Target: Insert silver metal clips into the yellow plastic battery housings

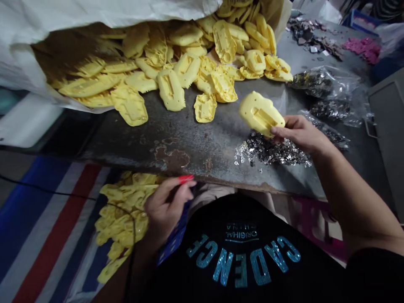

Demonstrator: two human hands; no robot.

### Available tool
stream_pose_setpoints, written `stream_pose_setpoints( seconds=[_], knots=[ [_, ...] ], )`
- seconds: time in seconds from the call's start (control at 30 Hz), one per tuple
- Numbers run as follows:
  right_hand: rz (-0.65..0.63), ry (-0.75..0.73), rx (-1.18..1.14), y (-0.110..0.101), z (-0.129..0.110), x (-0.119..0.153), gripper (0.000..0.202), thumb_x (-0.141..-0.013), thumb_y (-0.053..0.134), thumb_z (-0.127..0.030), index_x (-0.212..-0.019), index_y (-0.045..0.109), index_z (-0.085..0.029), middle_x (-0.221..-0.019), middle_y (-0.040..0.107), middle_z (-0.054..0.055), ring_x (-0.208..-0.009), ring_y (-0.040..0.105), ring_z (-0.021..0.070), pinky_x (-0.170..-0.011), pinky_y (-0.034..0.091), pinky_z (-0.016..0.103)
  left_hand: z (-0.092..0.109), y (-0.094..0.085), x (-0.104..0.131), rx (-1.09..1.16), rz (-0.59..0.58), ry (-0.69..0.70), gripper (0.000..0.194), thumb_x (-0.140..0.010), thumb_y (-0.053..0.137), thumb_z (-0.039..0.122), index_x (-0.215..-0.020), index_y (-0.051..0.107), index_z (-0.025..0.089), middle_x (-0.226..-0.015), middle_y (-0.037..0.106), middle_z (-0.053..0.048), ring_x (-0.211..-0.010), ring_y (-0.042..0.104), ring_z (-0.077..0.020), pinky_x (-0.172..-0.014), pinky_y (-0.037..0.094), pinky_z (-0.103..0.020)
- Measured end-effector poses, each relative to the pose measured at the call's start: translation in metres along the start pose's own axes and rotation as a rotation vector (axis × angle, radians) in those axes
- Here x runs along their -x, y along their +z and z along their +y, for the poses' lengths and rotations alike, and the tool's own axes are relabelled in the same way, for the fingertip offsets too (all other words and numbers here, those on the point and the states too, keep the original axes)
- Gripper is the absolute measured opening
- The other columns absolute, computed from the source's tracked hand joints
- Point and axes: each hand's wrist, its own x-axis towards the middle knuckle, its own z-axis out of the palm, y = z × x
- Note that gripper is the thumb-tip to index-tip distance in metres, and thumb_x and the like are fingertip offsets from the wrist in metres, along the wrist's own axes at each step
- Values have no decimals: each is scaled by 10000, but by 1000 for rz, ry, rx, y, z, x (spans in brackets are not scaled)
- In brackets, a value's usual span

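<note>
My right hand (303,134) grips one end of a yellow plastic shell (260,112), thumb on top. The shell is tilted above the table, its slotted recess facing up. Just under it lies a heap of small shiny metal pieces (277,152). My left hand (166,206) is by the table's front edge, thumb and fingers curled close together. Something red (186,179) covers or sits at its index fingertip; whether a small thing is pinched there I cannot make out. Several loose yellow shells (171,89) lie across the table from my hands.
A large white sack (104,14) lies on its side, spilling yellow shells onto the metal table (132,145). Below left, more yellow parts (121,214) fill a striped bag (47,227). Clear bags of metal pieces (331,88) and pink parts (362,48) are at the right.
</note>
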Motion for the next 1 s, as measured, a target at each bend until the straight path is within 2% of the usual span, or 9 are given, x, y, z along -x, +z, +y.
stream_pose_setpoints(
  seconds=[0.13, 0.27, 0.33, 0.4, 0.5, 0.57, 0.77, 0.9, 1.0],
  knots=[
    [-198, 138, -146, 34, -7, 70, 451, -865, 972, -632, -944, 867, -200, -750, 815, 9, -579, 654, 118, -516, 518, 242, 32, 77, -23, 236, -284, 15, 632, -965, 868, 588, -1464, 689, 244, -1414, 806, -152, -772, 795, -166, -532, 614, -230],
    [-380, 261, -323, 63, 3, 128, 422, -903, 947, -590, -885, 827, -186, -688, 753, -22, -587, 631, 110, -548, 517, 232, 42, 111, -24, 312, -481, -259, 522, -869, 958, 581, -1146, 769, 181, -987, 806, -54, -642, 714, -149, -427, 608, -223],
    [-269, 234, -390, 72, 16, 151, 394, -900, 954, -569, -922, 827, -197, -725, 771, -24, -607, 652, 112, -573, 536, 236, 43, 114, -20, 287, -535, -354, 405, -872, 962, 497, -1004, 754, 175, -808, 736, -5, -588, 682, -142, -407, 603, -220],
    [6, 164, -342, 73, 32, 172, 356, -903, 960, -535, -1025, 851, -219, -840, 831, -3, -714, 733, 141, -665, 602, 268, 44, 116, -17, 286, -529, -409, 381, -849, 961, 464, -968, 736, 180, -772, 723, 2, -575, 693, -156, -392, 595, -224],
    [581, 79, 21, 57, 61, 194, 239, -944, 914, -460, -1070, 859, -264, -991, 864, 23, -899, 784, 203, -830, 647, 361, 48, 121, -17, 294, -478, -442, 405, -810, 950, 484, -982, 717, 200, -813, 757, -12, -581, 718, -183, -385, 601, -252],
    [815, 79, 339, 40, 79, 198, 125, -988, 827, -392, -1032, 859, -280, -999, 844, 38, -913, 761, 232, -872, 633, 409, 50, 125, -20, 297, -461, -464, 417, -811, 929, 515, -984, 691, 220, -830, 777, -18, -571, 721, -191, -390, 608, -271],
    [739, 101, 747, 15, 97, 178, 212, -987, 802, -373, -1170, 873, -296, -1208, 831, 106, -1164, 757, 357, -1060, 587, 563, 54, 125, -25, 316, -464, -527, 399, -836, 856, 487, -1022, 597, 247, -878, 831, -12, -619, 789, -230, -415, 607, -267],
    [626, 42, 668, 25, 88, 186, 146, -1030, 780, -394, -1098, 874, -305, -1095, 829, 72, -1093, 767, 319, -1023, 586, 519, 55, 123, -25, 329, -479, -534, 387, -884, 798, 485, -1043, 540, 245, -911, 861, -8, -617, 815, -242, -465, 637, -279],
    [717, 77, 613, 30, 84, 198, 119, -1039, 758, -364, -1053, 861, -307, -1058, 821, 65, -1048, 767, 297, -975, 596, 485, 55, 125, -25, 337, -488, -538, 416, -891, 805, 500, -1058, 522, 243, -976, 882, -20, -642, 836, -252, -499, 660, -293]
  ],
)
